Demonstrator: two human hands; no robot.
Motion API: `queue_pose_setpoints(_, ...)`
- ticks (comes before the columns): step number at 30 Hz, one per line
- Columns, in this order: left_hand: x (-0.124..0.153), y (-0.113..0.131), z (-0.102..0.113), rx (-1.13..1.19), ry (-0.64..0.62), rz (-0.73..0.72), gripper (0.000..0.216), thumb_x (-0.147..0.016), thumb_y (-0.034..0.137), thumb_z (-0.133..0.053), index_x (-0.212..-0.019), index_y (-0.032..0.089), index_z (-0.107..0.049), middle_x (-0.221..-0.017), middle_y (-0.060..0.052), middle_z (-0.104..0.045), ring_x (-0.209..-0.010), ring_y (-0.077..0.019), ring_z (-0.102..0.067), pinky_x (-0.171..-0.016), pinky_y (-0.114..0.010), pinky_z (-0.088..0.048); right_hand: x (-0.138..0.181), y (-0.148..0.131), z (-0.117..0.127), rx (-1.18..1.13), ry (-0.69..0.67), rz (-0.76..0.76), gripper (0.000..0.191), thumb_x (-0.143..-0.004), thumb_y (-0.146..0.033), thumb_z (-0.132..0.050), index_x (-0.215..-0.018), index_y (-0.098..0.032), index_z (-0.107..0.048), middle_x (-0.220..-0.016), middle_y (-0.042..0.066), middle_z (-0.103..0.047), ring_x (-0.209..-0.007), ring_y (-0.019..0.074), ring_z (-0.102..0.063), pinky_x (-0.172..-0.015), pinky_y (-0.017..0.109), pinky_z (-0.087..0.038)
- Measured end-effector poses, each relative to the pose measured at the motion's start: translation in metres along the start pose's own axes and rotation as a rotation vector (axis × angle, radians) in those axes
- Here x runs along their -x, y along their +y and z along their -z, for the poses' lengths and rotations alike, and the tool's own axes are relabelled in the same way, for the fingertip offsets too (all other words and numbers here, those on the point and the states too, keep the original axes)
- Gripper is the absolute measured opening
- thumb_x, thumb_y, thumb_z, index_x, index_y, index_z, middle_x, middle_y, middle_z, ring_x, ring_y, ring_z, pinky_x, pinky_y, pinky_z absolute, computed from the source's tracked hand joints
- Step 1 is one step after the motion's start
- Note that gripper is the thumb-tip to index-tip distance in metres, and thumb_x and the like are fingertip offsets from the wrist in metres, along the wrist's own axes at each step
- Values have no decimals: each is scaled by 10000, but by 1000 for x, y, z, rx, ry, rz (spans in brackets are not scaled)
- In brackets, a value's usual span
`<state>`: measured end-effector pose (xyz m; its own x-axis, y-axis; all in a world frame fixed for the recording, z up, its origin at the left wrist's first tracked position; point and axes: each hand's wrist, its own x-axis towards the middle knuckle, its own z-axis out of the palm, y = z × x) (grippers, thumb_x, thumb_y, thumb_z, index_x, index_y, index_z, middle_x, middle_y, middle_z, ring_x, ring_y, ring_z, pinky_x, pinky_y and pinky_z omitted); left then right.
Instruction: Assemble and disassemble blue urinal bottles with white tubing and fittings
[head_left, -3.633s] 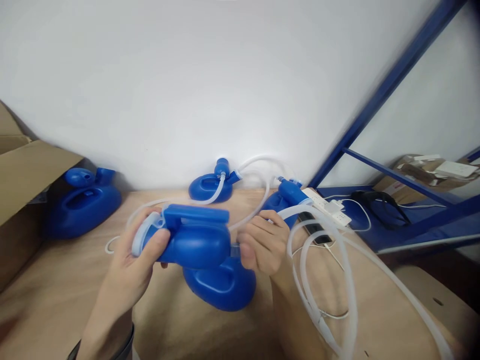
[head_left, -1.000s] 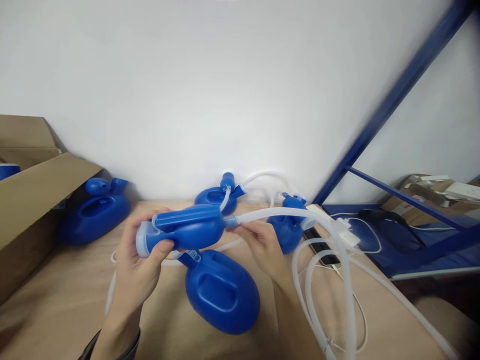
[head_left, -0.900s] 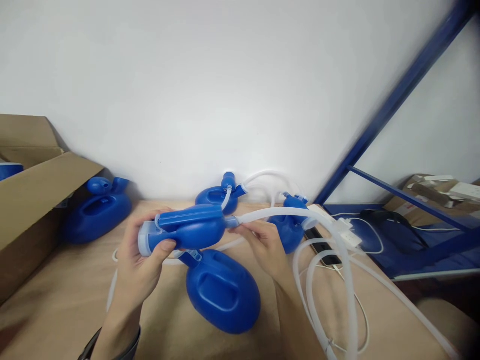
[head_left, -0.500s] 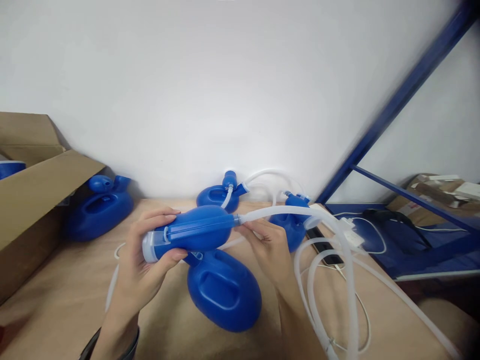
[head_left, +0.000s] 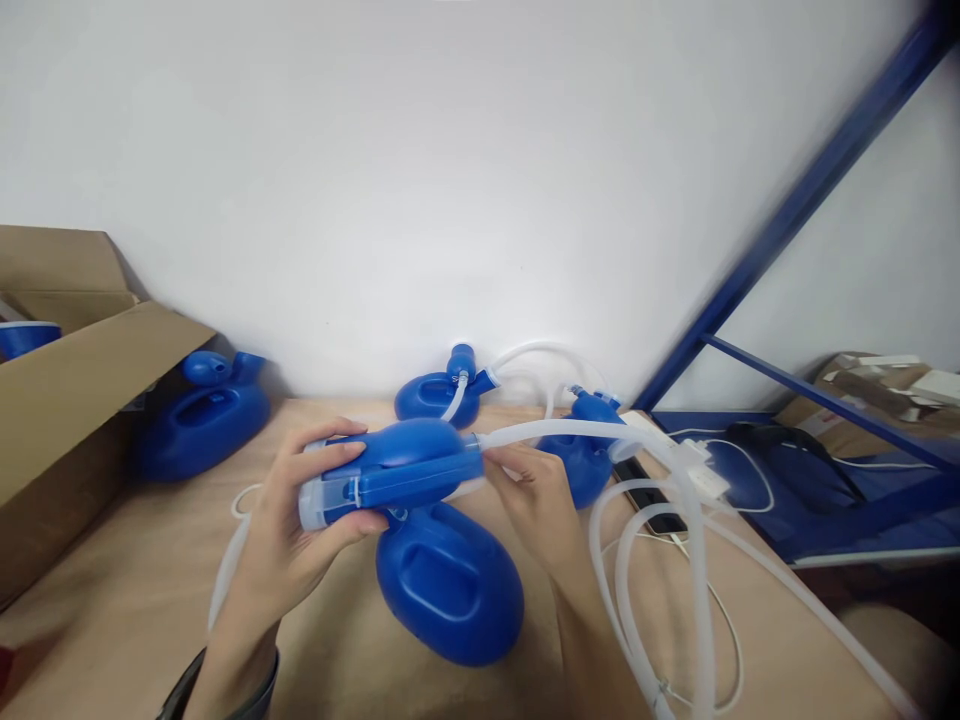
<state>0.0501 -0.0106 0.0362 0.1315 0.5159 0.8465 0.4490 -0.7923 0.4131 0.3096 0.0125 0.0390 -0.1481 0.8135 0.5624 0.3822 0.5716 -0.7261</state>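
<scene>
Blue plastic bulb-shaped vessel [head_left: 416, 460] lies sideways in mid-scene, held above the light-brown wooden table [head_left: 322, 650]. Its translucent collar [head_left: 313, 503] points left, and the left hand [head_left: 289, 530] is wrapped around that end, thumb on the near side. At its right end, the fingertips of the right hand [head_left: 536, 500] pinch the whitish translucent flexible tube [head_left: 559, 430] where it meets the vessel; the tube arcs away right into loose loops. Just below lies a blue plastic oval jug [head_left: 450, 600]. On the far left, an open brown cardboard box [head_left: 90, 385] stands near another blue jug [head_left: 206, 425].
</scene>
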Motion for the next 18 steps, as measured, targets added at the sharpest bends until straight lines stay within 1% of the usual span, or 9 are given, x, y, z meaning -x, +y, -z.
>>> queue_pose_setpoints(3,1,0,2,-59,-59,-74,425,-932,367,-792,-1302,255,-615,-1356,-98,-598,-1251,-275,-625,-1037,-437,-551,1,-1,1,19,-1,9,236,-1000,-294,-642,-863,-203,-812,-840,22,-808,-754,175,-747,-702,247,-514)
queue_pose_setpoints(6,2,2,5,-114,-137,-141,304,-978,244,-726,-1271,261,-645,-1392,-95,-575,-1289,-284,-599,-1069,-473,-536,2,-2,3,33,-15,4,221,-998,-282,-647,-873,-201,-810,-830,18,-803,-757,174,-745,-713,248,-511)
queue_pose_setpoints(8,1,4,7,-108,-165,-175,246,-988,162,-672,-1217,253,-667,-1385,-92,-574,-1282,-282,-601,-1068,-489,-542,2,-3,5,23,-32,-19,228,-993,-281,-656,-839,-199,-803,-827,16,-803,-758,172,-745,-720,246,-510)
queue_pose_setpoints(11,-2,9,9,-34,-200,-218,229,-961,76,-632,-1126,229,-674,-1342,-87,-574,-1254,-281,-615,-1026,-493,-574,1,-5,10,-12,-81,-86,240,-984,-291,-666,-811,-202,-806,-834,13,-809,-780,179,-753,-730,247,-507)
queue_pose_setpoints(14,-5,16,7,-2,-220,-242,223,-928,37,-628,-1054,214,-678,-1293,-80,-580,-1249,-291,-614,-995,-497,-587,1,-7,13,-55,-118,-163,249,-978,-318,-671,-807,-204,-812,-831,12,-807,-797,185,-747,-744,252,-507)
queue_pose_setpoints(18,-7,21,0,-28,-190,-246,217,-905,24,-648,-1013,208,-689,-1252,-74,-602,-1229,-282,-620,-996,-490,-584,-2,-3,13,-93,-107,-236,302,-968,-359,-674,-740,-193,-783,-782,14,-779,-788,183,-716,-768,261,-502)
